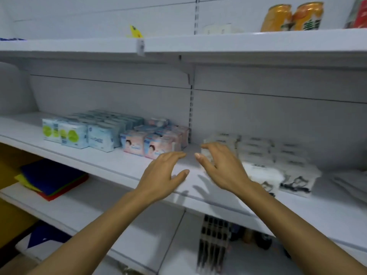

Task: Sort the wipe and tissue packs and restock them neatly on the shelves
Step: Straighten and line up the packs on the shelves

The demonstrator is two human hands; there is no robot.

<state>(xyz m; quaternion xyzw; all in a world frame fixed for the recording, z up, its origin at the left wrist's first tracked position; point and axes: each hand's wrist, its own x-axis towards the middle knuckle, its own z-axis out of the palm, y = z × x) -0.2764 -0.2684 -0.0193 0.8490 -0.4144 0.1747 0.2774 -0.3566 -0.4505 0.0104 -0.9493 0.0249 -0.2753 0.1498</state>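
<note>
two bare hands reach out over the middle shelf (pixel 111 161), which is white. the left hand (pixel 162 171) is flat with its fingers spread a little, and it holds nothing. it is just in front of the pink packs (pixel 151 144); i cannot tell if it touches the shelf. the right hand (pixel 220 167) is open too, with its fingers curled down like a claw, and it holds nothing. its fingertips are over the near left corner of the white packs (pixel 256 153), but i cannot tell if they touch. the two hands are near each other with a small gap between them. the pink packs stand in rows on the left side of the shelf, next to the metal post at the back. left of them are pale blue packs (pixel 103 138), and left of those are packs with green spots (pixel 67 134). more blue packs go in rows to the far wall. the white packs lie flat in rows on the right side of the shelf, and the near ones have dark marks on them. on the top shelf (pixel 258 39), far right, stand two orange cans (pixel 292 16). on the low shelf at the left lies a stack of coloured cloths (pixel 51 178), blue on top and red at the bottom. the picture is a bit blurry.
</note>
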